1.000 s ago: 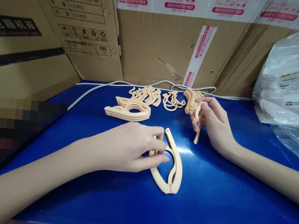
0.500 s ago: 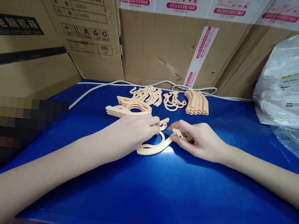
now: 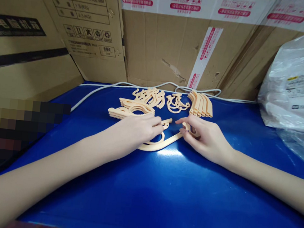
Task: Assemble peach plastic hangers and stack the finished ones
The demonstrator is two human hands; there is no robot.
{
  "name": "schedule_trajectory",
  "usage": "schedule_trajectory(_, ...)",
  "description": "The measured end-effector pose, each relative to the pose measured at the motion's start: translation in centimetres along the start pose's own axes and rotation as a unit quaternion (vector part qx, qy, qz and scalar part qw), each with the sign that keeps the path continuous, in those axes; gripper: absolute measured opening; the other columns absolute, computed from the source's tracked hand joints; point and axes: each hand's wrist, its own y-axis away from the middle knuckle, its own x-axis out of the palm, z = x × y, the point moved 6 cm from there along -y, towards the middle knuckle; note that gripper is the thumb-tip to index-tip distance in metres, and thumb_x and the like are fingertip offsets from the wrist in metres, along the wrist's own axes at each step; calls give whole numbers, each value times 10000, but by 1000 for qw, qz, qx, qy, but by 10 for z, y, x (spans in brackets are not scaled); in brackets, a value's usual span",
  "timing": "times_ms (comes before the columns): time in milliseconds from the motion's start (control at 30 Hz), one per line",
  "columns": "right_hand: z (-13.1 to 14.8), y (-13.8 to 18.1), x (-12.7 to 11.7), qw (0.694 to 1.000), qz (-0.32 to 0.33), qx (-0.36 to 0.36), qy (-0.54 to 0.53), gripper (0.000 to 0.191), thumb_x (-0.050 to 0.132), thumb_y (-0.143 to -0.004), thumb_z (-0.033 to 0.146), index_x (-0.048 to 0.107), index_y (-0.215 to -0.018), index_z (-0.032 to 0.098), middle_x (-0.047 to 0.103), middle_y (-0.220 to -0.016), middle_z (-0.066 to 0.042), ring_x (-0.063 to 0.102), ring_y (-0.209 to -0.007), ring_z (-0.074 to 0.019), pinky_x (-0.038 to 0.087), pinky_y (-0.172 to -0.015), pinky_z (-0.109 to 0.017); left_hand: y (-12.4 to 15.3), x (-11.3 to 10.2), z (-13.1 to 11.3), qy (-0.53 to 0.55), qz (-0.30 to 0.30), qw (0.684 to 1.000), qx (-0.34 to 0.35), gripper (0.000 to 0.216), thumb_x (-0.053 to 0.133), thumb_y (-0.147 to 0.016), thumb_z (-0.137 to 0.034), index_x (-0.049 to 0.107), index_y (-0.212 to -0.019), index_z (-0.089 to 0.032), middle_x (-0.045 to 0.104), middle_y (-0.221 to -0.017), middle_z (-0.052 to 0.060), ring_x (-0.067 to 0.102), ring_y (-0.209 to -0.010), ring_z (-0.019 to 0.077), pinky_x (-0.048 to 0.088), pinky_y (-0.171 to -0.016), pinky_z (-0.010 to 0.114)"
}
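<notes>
A beige plastic folding hanger (image 3: 162, 144) lies between my hands, its curved arm reaching to the right. My left hand (image 3: 142, 129) grips its left part, with fingers curled over it and hiding much of that side. At the other end, my right hand (image 3: 211, 136) has thumb and fingers around the arm's tip; part of the tip is hidden in the palm. Just beyond my left hand sits a stack of similar beige hangers (image 3: 116, 113).
Behind lie a pile of beige curved pieces (image 3: 150, 97), several beige hooks (image 3: 177, 104) and a row of beige hanger arms (image 3: 202, 104) on the blue table (image 3: 159, 202). A white cable (image 3: 97, 90), cardboard boxes (image 3: 158, 49) and a plastic-wrapped package (image 3: 293, 81) border the table.
My right hand has moved slightly right and away from me with the hanger's arm tip. The hanger's curve now sits a little farther back. My left hand has barely moved.
</notes>
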Motion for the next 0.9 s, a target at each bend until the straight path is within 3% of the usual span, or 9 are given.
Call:
schedule_trajectory(100,8,2,5,995,61,-63,-53,256,434,-953,229,615,-1125,174,613,-737,-1,530,-564,-112,402,-551,-233,1,0,0,-17,-7,1000,4,345,421,-894,5,622,-1133,-139,621,-1045,75,596,-929,211,454,-747,299)
schedule_trajectory(200,14,4,4,988,77,-97,-93,314,377,-980,229,603,-1192,174,628,-739,-4,571,-612,-120,427,-588,-230,3,1,1,-31,-19,999,14,370,407,-897,8,599,-1179,-135,617,-1039,77,596,-929,210,456,-743,297)
schedule_trajectory(367,5,3,0,997,31,-23,-71,335,375,-990,263,603,-1217,173,623,-680,9,552,-554,-117,416,-556,-234,2,1,-4,-49,-31,998,25,280,422,-918,-40,632,-1083,-124,627,-1010,91,588,-925,219,460,-771,311)
schedule_trajectory(500,-1,1,-1,999,-3,23,-30,293,482,-937,272,635,-1164,168,534,-565,47,488,-478,-111,375,-505,-238,-2,-5,-16,-18,-63,997,35,270,396,-993,-229,643,-967,-123,637,-1063,119,576,-983,249,459,-876,383)
schedule_trajectory(667,-8,0,-4,997,-47,52,-35,286,440,-946,254,628,-1151,188,650,-741,-20,579,-616,-156,438,-597,-280,-1,-6,-27,102,-89,989,58,307,470,-972,-412,607,-989,-137,591,-1240,155,539,-1163,293,429,-990,460)
schedule_trajectory(800,-12,0,-6,994,-55,75,-64,326,370,-997,348,655,-1047,200,681,-865,-59,630,-768,-186,460,-722,-312,0,0,-26,131,-82,986,56,216,497,-962,-352,571,-966,-149,539,-1325,169,433,-1322,323,385,-1056,484)
schedule_trajectory(900,-15,1,-7,990,-51,108,-69,362,340,-1008,413,608,-1156,219,603,-688,4,561,-595,-152,432,-631,-285,-1,3,-25,141,-70,986,53,152,461,-964,-275,550,-935,-156,544,-1309,153,397,-1356,314,367,-1081,472)
